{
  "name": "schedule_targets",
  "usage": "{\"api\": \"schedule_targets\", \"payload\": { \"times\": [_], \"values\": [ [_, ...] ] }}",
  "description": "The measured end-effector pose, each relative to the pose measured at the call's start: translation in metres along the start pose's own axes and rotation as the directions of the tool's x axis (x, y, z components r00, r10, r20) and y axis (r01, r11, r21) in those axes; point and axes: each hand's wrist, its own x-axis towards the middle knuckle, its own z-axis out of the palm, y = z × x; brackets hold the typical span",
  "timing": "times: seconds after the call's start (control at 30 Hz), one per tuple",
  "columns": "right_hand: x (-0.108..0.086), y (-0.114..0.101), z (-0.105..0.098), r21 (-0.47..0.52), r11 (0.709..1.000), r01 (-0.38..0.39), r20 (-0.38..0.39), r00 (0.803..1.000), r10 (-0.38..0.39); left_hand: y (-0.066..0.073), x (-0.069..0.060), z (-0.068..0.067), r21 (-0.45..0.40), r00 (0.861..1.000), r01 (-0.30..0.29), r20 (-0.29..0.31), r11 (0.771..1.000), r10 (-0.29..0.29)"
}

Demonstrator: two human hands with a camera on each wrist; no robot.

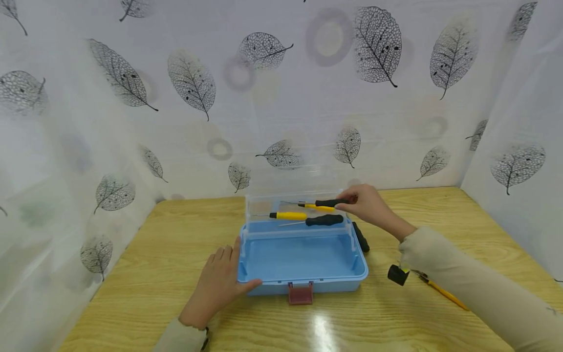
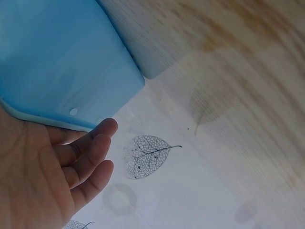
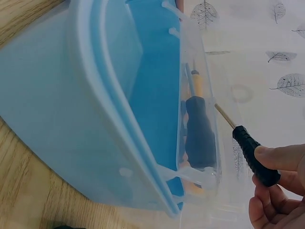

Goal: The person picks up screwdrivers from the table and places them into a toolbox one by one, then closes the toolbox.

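An uncovered blue box (image 1: 268, 287) has a raised clear tray (image 1: 247, 210) at its back. Inside the tray lie a thick black-handled screwdriver (image 1: 325, 220), a yellow-handled tool (image 1: 290, 215) and another yellow handle (image 1: 323, 208). My right hand (image 1: 369, 208) pinches a black-handled screwdriver (image 1: 330, 202) by its handle end, above the tray; in the right wrist view, thumb and fingers hold its handle (image 3: 248, 148), shaft toward the tray. At the box's left side rests my left hand (image 1: 217, 283), thumb along the front corner; its loosely bent fingers (image 2: 88, 162) lie beside the blue wall (image 2: 62, 57).
Right of the box, a black handle (image 1: 361, 237) leans near its back corner. Farther right, a black-headed object (image 1: 398, 275) and a tool with an orange-yellow handle (image 1: 448, 296) lie on the wooden table (image 1: 167, 274), partly under the right sleeve. A leaf-patterned curtain (image 1: 303, 107) stands behind.
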Motion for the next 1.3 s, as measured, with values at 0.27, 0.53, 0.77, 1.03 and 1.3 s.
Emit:
{"api": "schedule_targets", "payload": {
  "times": [0.27, 0.53, 0.77, 1.03, 1.3],
  "values": [
    [0.005, -0.001, 0.007, 0.001, 1.000, -0.001, 0.010, 1.000, 0.001, 0.000, 0.000, 0.001, -0.008, 1.000, 0.007, 0.009, 1.000, -0.007],
    [0.011, -0.005, 0.012, 0.000, 1.000, -0.006, 0.020, 1.000, 0.006, 0.000, 0.001, 0.002, -0.001, 1.000, 0.014, 0.003, 1.000, -0.014],
    [0.014, -0.010, 0.017, -0.004, 1.000, -0.006, 0.024, 1.000, 0.007, 0.000, 0.000, 0.003, -0.004, 1.000, 0.009, -0.003, 1.000, -0.009],
    [0.017, -0.013, 0.021, -0.001, 1.000, -0.021, 0.031, 0.999, 0.021, 0.000, 0.000, 0.003, -0.005, 1.000, 0.005, -0.006, 1.000, -0.005],
    [0.021, -0.018, 0.027, -0.006, 1.000, -0.016, 0.028, 0.999, 0.016, 0.000, 0.001, 0.002, -0.015, 1.000, 0.013, 0.006, 1.000, -0.013]
  ]
}}
